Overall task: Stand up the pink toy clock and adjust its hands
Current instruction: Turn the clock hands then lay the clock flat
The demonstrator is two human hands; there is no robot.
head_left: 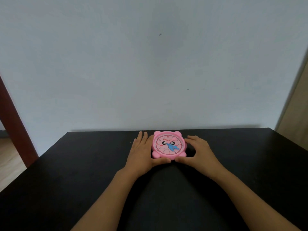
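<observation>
The pink toy clock [168,145] lies near the far edge of the black table [83,172], face turned up toward me, with blue hands pointing toward the lower right of the dial. It has round pink ears and feet. My left hand [141,152] cups its left side, thumb along the front edge. My right hand [198,151] cups its right side, thumb touching the front near the feet. Both hands touch the clock's rim.
A pale wall [150,64] stands right behind the table's far edge. A dark red wooden post [15,124] rises at the left over a light wood floor. A beige panel [296,110] is at the right.
</observation>
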